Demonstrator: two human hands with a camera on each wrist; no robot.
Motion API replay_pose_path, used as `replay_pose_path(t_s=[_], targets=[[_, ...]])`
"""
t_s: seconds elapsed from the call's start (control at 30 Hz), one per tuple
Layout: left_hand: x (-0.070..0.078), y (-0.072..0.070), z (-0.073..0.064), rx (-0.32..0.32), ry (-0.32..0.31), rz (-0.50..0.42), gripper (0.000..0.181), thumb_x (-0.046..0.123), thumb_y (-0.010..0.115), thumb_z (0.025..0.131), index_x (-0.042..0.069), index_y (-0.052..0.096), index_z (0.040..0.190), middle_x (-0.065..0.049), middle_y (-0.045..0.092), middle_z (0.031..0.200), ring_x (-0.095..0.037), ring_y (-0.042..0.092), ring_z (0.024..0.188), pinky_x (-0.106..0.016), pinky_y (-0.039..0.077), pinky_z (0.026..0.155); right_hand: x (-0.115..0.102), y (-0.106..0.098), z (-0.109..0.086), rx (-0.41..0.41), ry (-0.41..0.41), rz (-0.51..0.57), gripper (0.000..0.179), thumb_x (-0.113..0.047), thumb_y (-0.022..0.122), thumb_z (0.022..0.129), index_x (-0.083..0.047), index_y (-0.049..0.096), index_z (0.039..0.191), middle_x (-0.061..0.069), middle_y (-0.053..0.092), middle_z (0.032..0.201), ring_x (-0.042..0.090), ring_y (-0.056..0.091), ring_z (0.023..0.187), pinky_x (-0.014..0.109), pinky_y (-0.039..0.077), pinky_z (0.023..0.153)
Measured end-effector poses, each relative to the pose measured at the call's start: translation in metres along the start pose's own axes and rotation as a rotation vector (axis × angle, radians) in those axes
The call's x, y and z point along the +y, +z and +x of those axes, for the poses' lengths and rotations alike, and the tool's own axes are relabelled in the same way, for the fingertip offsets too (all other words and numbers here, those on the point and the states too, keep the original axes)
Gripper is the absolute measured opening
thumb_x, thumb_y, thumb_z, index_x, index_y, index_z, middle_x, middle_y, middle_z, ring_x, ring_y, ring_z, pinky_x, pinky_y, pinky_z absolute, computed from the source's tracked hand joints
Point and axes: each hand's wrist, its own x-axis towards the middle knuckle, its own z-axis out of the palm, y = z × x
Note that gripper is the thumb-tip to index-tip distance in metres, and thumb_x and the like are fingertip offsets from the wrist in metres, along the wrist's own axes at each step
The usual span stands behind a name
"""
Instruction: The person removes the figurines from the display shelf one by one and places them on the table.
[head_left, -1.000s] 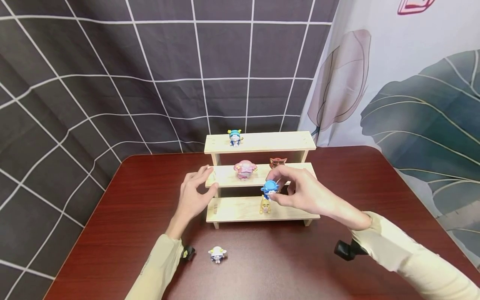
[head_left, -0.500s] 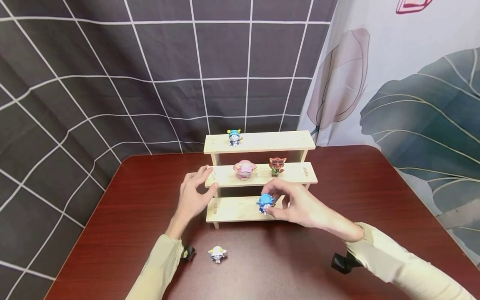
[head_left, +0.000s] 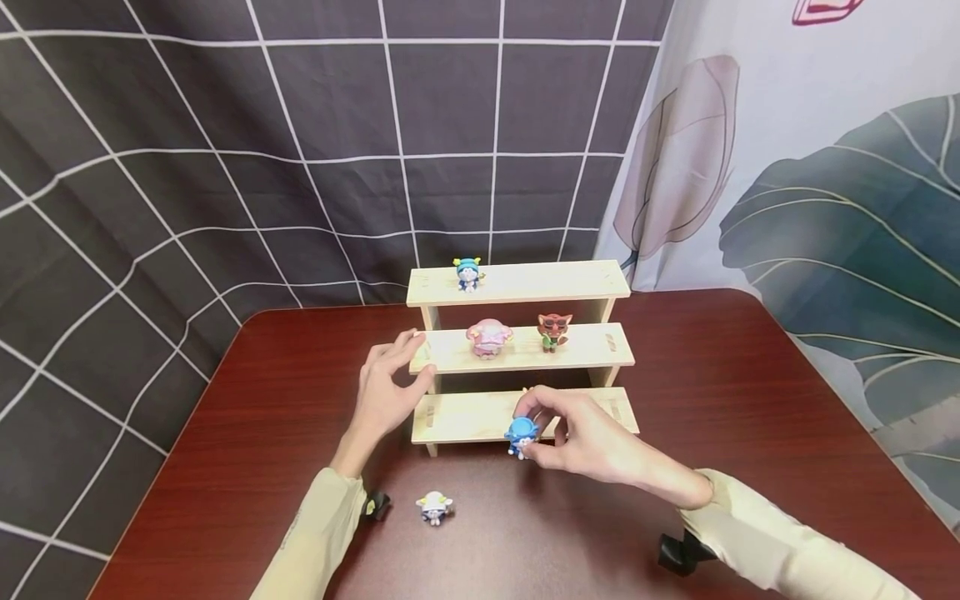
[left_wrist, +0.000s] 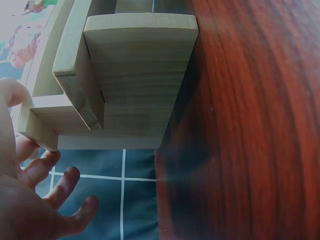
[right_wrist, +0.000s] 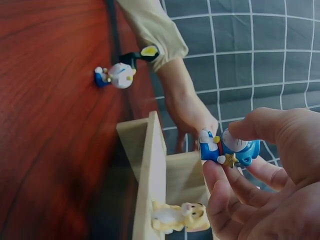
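Closer to the person than half a second ago, the small blue-capped figurine (head_left: 521, 435) is pinched by the right hand (head_left: 588, 435) near the bottom front edge of the pale wooden three-tier shelf (head_left: 468, 417). Fingers spread, the left hand (head_left: 386, 396) holds the middle board's (head_left: 525, 357) left end.

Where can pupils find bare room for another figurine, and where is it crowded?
Free: top tier, right of the turquoise-hatted figurine; bottom tier, left part; table right of the shelf. Crowded: around the bottom tier's middle, where the right hand holds the blue figurine near the yellow figurine.
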Motion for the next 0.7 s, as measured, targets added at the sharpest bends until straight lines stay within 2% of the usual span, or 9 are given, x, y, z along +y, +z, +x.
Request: replay_pose_path(t_s=[0.43,0.7], targets=[[0.001,-0.001,0.0,0.008,0.001,-0.001,0.047,0.02,0.076,0.085,0.011,0.068,0.131,-0.009,0.06,0.138,-0.032,0.053,0.111,-0.051,0.04,0.091,0.006,0.024,-0.006,-0.027,-0.011,0.071,0.03,0.004,0.077,0.079,-0.01,0.061,0.1,-0.005,0.066,0.084,0.008,0.061,0.071,0.025,0.049,0.054],[0.0,0.0,0.0,0.005,-0.005,0.004,0.047,0.02,0.076,0.085,0.012,0.068,0.131,-0.009,0.06,0.138,-0.032,0.053,0.112,-0.051,0.04,0.091,0.012,0.036,-0.01,-0.035,-0.018,0.061,0.03,0.002,0.077,0.08,-0.011,0.06,0.101,-0.006,0.065,0.083,0.006,0.06,0.07,0.025,0.051,0.056]])
